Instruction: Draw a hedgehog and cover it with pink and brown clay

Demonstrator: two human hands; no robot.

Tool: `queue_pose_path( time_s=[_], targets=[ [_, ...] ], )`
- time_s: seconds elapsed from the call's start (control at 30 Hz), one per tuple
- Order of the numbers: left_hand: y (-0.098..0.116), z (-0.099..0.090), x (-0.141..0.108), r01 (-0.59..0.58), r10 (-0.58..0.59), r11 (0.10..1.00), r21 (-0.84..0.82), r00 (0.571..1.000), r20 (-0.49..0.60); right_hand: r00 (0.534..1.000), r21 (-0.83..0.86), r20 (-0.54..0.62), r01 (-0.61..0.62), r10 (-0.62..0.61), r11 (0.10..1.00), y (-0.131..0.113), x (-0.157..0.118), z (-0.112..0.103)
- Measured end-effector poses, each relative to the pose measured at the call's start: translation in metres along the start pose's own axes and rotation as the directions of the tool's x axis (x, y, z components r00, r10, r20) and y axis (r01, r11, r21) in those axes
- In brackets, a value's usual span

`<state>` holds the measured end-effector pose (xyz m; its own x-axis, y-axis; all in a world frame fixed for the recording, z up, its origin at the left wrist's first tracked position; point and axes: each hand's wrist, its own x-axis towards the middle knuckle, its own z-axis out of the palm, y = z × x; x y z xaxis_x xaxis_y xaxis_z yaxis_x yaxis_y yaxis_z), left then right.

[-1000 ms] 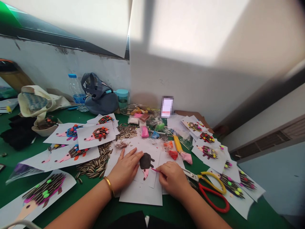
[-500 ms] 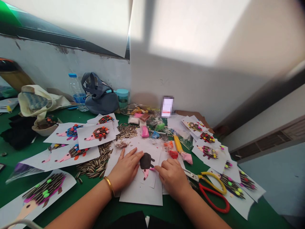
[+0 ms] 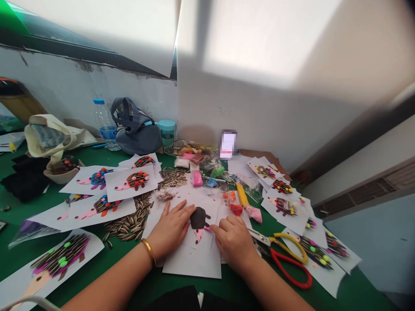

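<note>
A sheet of white paper (image 3: 194, 265) lies before me with a small hedgehog figure on it. The figure has a dark, flat clay body (image 3: 198, 218), two small dark feet and a pink pointed face (image 3: 198, 236) with dark dots. Flat on the paper, my left hand (image 3: 173, 229) stretches its fingers, their tips reaching the body's left edge. To the right of the figure, my right hand (image 3: 235, 239) is curled closed, its index fingertip at a thin pink bit beside the face. Whatever its fingers hold is hidden.
Scissors (image 3: 275, 246) with yellow and red handles lie right of my right hand. Sunflower seeds (image 3: 129, 220) are heaped at left, with finished hedgehog cards (image 3: 131, 183) on both sides. Bagged coloured clay (image 3: 196, 178), a cup (image 3: 167, 136) and a phone (image 3: 228, 144) stand behind.
</note>
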<state>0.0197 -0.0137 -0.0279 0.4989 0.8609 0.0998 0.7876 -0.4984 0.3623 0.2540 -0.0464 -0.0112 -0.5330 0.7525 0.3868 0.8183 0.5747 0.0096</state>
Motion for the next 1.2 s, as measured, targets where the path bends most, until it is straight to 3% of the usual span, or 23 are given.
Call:
queue_pose_path(
  time_s=[0.33,0.53,0.67,1.0,1.2],
  targets=[
    [0.000,0.000,0.000,0.003,-0.003,1.000,0.000,1.000,0.012,1.000,0.015,-0.023,-0.009,0.009,1.000,0.002,-0.001,-0.001],
    [-0.001,0.002,0.000,-0.012,0.012,1.000,0.009,1.000,0.003,0.974,-0.078,0.025,-0.221,0.223,0.972,0.021,-0.001,0.001],
    [0.000,0.000,0.001,-0.009,0.009,1.000,0.012,1.000,0.000,0.949,-0.118,0.080,-0.294,0.304,0.948,0.023,0.001,0.003],
    [-0.001,-0.001,0.000,-0.014,0.014,1.000,0.018,1.000,0.003,0.982,0.043,0.133,-0.140,0.134,0.989,0.009,0.004,0.010],
    [-0.001,0.001,-0.001,-0.022,0.022,1.000,0.019,1.000,-0.009,0.991,0.072,0.045,-0.132,0.129,0.989,0.008,0.005,0.013]
  ],
)
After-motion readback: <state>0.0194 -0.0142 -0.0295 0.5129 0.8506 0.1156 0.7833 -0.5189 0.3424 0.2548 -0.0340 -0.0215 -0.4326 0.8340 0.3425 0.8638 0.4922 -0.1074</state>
